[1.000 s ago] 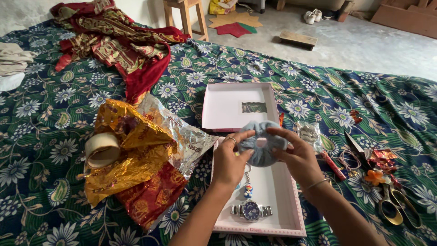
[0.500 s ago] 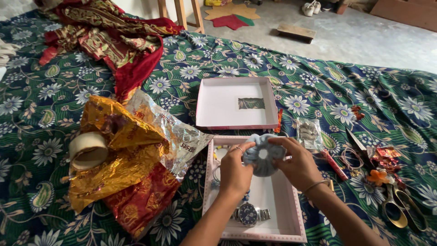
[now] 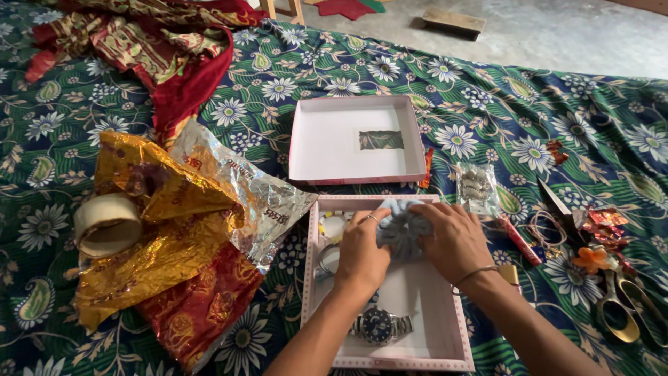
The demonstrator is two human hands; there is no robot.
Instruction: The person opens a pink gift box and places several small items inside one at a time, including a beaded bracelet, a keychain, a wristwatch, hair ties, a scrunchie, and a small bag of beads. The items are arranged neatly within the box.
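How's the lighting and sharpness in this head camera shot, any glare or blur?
Head view: soft, even daylight with faint shadows; the floral bedsheet is sharp. Bright glare spots sit on the crinkled foil wrapper and the white box lid looks nearly washed out. Both hands, left hand and right hand, are slightly soft around the grey scrunchie. The scissors stretch at the frame edge.

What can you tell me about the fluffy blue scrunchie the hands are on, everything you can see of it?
The scrunchie is a pale grey-blue ring of soft, gathered, plush-looking fabric, puckered all round. It sits low in the upper part of the open pink-edged box, over the white inside. The left hand presses its left side and the right hand covers its right side, so only its middle and top show. A wristwatch lies apart from it, nearer the box's lower edge.
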